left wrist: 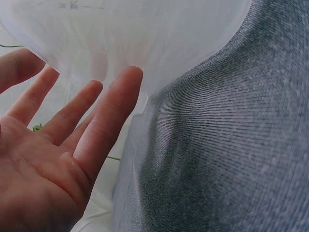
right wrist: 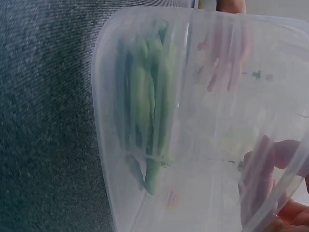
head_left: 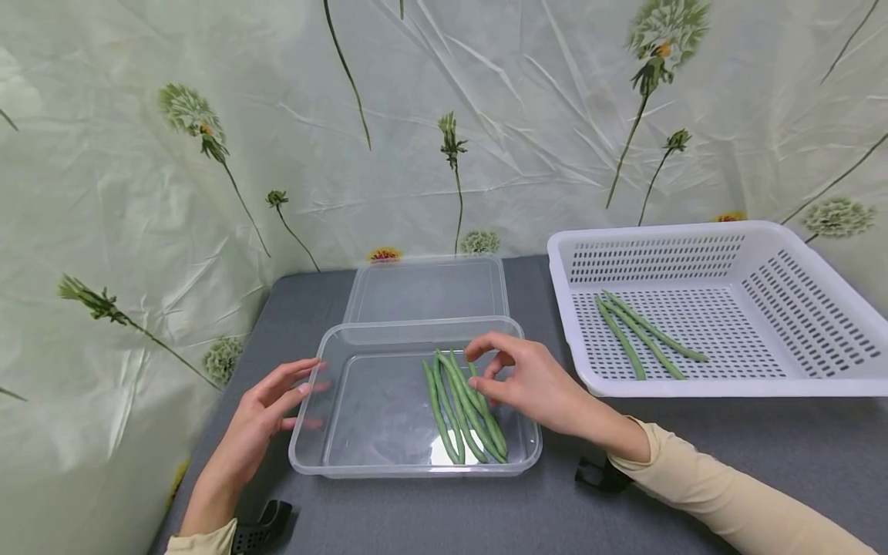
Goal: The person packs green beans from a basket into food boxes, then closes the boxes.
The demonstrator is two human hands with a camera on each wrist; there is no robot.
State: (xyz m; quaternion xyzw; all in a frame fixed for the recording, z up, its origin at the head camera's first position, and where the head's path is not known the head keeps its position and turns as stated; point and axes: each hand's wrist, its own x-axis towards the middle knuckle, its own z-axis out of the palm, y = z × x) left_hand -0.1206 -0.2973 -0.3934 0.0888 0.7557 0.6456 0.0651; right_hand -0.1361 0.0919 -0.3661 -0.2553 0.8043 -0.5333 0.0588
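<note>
My left hand (head_left: pixel 260 420) was at the tub's left end, its fingers loosely spread and gripping nothing; whether the tips touched the wall I couldn't tell. Next came the clear tub (head_left: pixel 368 470) on the grey worktop (head_left: pixel 541 509), with a clear lid (head_left: pixel 426 289) lying flat just beyond its far side. In the tub's right half, several green beans (head_left: pixel 468 416) lay side by side, running roughly near to far. Over their right side was my right hand (head_left: pixel 530 379), fingers bent, thumb and forefinger apart, with hold of nothing. Farthest right sat the white basket (head_left: pixel 694 388), three more beans (head_left: pixel 641 337) lying in its left part.
</note>
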